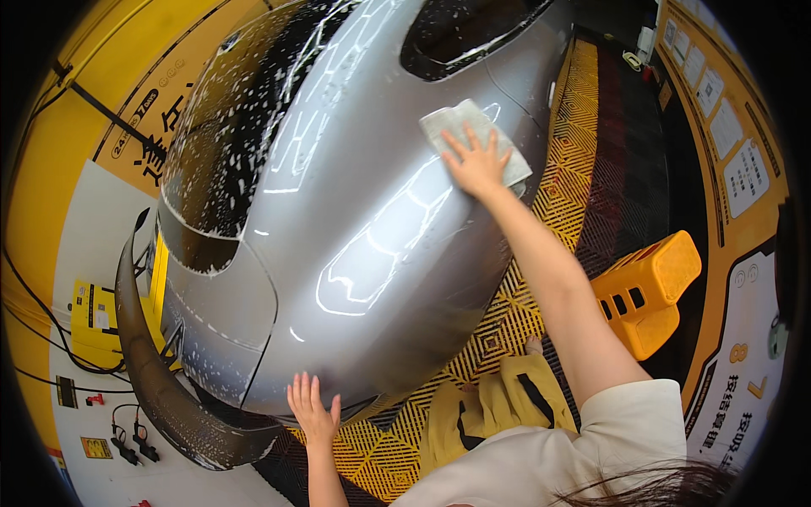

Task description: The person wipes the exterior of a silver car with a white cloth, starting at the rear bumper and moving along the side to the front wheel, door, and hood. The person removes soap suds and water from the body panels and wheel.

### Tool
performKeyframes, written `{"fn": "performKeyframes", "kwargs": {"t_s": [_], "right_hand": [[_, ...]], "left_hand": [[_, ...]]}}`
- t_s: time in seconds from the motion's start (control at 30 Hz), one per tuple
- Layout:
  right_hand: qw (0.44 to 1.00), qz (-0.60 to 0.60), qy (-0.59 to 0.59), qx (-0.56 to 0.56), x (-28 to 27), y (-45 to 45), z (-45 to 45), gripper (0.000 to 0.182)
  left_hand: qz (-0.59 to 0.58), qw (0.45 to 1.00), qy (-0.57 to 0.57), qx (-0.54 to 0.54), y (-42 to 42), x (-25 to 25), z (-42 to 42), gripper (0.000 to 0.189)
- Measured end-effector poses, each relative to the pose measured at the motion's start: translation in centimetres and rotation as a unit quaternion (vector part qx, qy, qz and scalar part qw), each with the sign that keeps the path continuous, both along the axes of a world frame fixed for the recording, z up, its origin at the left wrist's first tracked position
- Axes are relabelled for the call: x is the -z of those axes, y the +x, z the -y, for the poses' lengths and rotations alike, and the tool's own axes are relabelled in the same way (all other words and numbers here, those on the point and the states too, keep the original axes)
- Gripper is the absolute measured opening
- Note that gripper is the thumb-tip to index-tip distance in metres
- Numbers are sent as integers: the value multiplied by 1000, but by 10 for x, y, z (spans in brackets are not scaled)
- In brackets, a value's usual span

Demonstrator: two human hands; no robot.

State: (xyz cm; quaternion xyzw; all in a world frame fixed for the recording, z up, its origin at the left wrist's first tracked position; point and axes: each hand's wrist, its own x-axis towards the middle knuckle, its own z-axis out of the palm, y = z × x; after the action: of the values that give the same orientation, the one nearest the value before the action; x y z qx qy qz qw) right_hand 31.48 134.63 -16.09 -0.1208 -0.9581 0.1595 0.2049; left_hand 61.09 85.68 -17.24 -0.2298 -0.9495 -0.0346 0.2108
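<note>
A silver car [374,165] fills the middle of the view, its rear end towards me. My right hand [475,161] lies spread on a pale grey cloth [447,120], pressing it flat against the curved rear side panel below the side window [472,32]. My left hand [315,405] rests on the rear corner, fingers extended and apart, holding nothing. Close to its left is the dark rear spoiler [165,393], speckled with droplets. White foam or water spots cover the rear window [215,158]. Bright reflections of lights run along the bodywork.
A yellow plastic step stool [646,295] stands to my right. Yellow and black grid tiles [500,329] form the floor. Printed boards line the right wall [722,158]. At left are a yellow box [95,317], dark cables [38,291] and small hanging black fittings [133,443].
</note>
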Motion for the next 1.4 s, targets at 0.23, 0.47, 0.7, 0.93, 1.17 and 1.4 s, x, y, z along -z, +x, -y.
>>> {"fn": "performKeyframes", "kwargs": {"t_s": [0.23,0.47,0.7,0.93,1.17,1.4], "right_hand": [[905,-193,10,-379,47,138,119,52],[929,-243,-51,-276,58,78,10,45],[964,-124,-231,46,87,-63,-193,45],[947,-154,-279,47,150,14,-122,52],[936,-250,-204,-140,241,213,77,48],[889,-248,-384,-3,239,165,29,46]], "left_hand": [[-64,991,86,75,-139,-64,-152,58],[-32,984,40,171,-216,-105,-277,60],[69,985,-93,127,-245,-78,-359,81],[83,980,-130,122,-268,-48,-371,63],[80,977,-144,136,-272,-45,-384,75],[78,976,-155,132,-271,-37,-372,84]]}}
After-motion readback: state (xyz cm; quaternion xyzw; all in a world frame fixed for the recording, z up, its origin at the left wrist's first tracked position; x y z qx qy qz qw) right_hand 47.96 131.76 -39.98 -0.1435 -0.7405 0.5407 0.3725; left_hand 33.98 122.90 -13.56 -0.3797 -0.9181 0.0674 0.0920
